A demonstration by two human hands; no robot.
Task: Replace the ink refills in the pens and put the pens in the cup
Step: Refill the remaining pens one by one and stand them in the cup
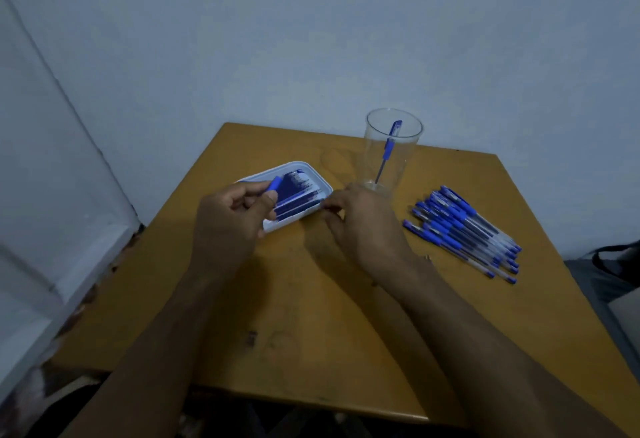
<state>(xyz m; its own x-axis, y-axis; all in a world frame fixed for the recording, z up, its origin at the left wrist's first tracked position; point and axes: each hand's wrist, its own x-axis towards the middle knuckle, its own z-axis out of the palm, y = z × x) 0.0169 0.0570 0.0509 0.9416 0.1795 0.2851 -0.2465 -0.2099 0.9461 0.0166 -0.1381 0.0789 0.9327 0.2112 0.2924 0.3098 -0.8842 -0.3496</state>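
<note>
My left hand (230, 214) grips a blue pen part (273, 185) over the near left end of a white tray (320, 184). Several blue ink refills (298, 196) lie in that tray. My right hand (360, 226) hovers at the tray's right edge with its fingers curled, pinching something thin that blur hides. A clear plastic cup (389, 151) stands behind the right hand with one blue pen (388, 148) leaning inside it. A pile of several blue pens (464, 231) lies on the table to the right.
The wooden table (311, 316) sits in a corner, with blue-white walls behind and to the left. A dark bag strap (616, 257) shows past the table's right edge.
</note>
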